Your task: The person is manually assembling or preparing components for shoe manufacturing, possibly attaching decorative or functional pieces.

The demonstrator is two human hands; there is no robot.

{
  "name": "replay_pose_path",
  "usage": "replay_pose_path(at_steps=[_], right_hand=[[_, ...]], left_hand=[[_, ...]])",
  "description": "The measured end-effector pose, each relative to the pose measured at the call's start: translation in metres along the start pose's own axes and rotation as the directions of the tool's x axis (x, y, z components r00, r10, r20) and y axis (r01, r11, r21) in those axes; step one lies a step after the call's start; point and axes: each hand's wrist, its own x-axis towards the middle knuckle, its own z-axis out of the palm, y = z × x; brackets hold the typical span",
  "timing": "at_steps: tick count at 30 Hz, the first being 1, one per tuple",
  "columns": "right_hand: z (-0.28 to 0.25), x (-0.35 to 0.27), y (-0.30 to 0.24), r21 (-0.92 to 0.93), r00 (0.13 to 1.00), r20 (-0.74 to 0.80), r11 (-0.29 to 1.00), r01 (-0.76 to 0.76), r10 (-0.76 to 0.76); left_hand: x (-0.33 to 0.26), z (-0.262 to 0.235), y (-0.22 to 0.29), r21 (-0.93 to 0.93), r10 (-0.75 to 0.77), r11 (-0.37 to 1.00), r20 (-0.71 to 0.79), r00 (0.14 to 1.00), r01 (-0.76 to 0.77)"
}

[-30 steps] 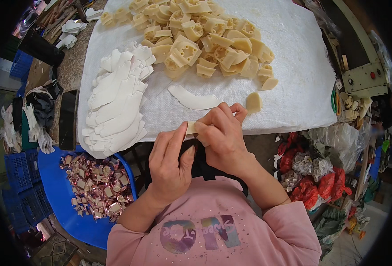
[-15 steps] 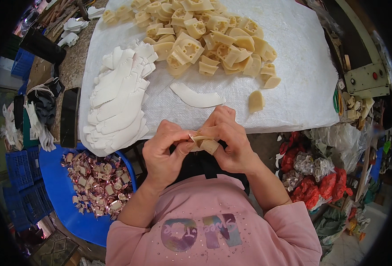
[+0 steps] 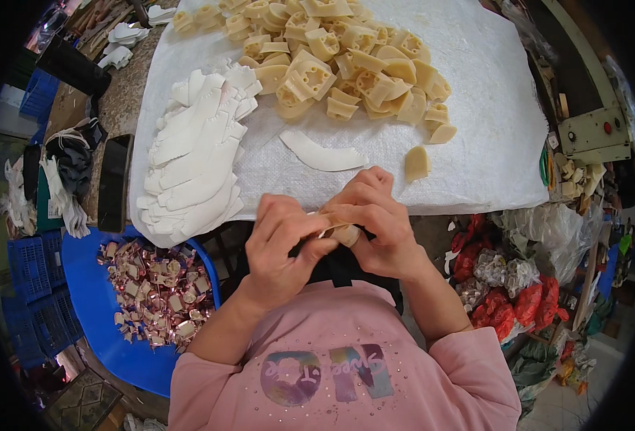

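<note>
Both of your hands meet just off the near edge of the white cloth [image 3: 475,144], left hand [image 3: 281,248] and right hand [image 3: 375,226] pinched tight on one small tan piece [image 3: 344,234] between the fingertips. Left of your knees, the blue tub [image 3: 94,302] holds a heap of coppery scraps [image 3: 155,291]; on the cloth lie stacked white blades [image 3: 191,154], a cream block pile [image 3: 339,57], and bare weave to the right. Since a second ago, your hands have drawn back from the cloth toward your chest.
</note>
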Motion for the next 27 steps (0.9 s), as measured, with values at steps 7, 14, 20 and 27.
replay_pose_path(at_steps=[7,14,20,27], right_hand=[[-0.009,0.015,-0.023,-0.122,0.996,-0.091,0.993,0.001,-0.012],[0.021,-0.023,-0.016,0.639,0.819,-0.164,0.692,-0.336,0.55],[0.025,-0.021,-0.027,0.826,0.742,-0.112,0.476,-0.301,0.661],[0.019,-0.034,-0.028,0.82,0.748,-0.089,0.474,-0.32,0.658]], left_hand=[[-0.011,-0.02,-0.021,0.153,0.018,0.988,-0.144,0.989,0.004],[-0.005,-0.012,0.001,-0.136,0.002,0.99,-0.227,0.974,-0.034],[-0.011,-0.009,0.004,-0.191,0.041,0.981,-0.025,0.999,-0.045],[-0.011,-0.002,-0.004,0.173,0.26,0.948,0.059,0.964,-0.266]])
